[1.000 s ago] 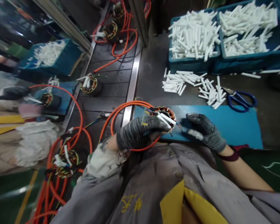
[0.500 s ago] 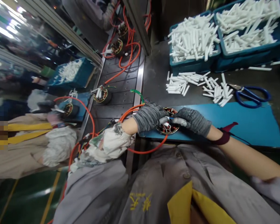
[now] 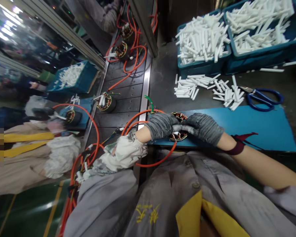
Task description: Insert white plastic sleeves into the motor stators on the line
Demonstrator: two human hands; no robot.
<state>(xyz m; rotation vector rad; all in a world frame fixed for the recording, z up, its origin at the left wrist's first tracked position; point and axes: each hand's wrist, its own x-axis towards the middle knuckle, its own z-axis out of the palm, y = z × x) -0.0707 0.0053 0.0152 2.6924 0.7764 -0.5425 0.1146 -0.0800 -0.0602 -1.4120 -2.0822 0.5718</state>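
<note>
A round motor stator [image 3: 179, 116] with copper windings sits on the blue mat [image 3: 259, 128], partly covered by my gloved hands. My left hand [image 3: 162, 126] reaches over its left side, fingers closed in a pinch. From the right comes my right hand [image 3: 204, 128], also pinched, its fingertips meeting the left ones above the stator. Whatever lies between the fingertips is hidden. A white sleeve piece [image 3: 177, 133] shows just under them. An orange cable [image 3: 166, 157] runs out from the stator's near side.
Teal bins [image 3: 202, 67] of white tubes stand at the back right. Loose tubes [image 3: 187, 87] and blue-handled scissors [image 3: 263, 98] lie before them. Left of me runs a slatted conveyor [image 3: 125, 89] with another stator [image 3: 106, 102] and orange cables. A co-worker's gloved hand [image 3: 43, 113] is across it.
My fingertips have come together over the stator; the blue wire seen between them is now hidden. My left forearm has moved slightly right. The view has shifted a little.
</note>
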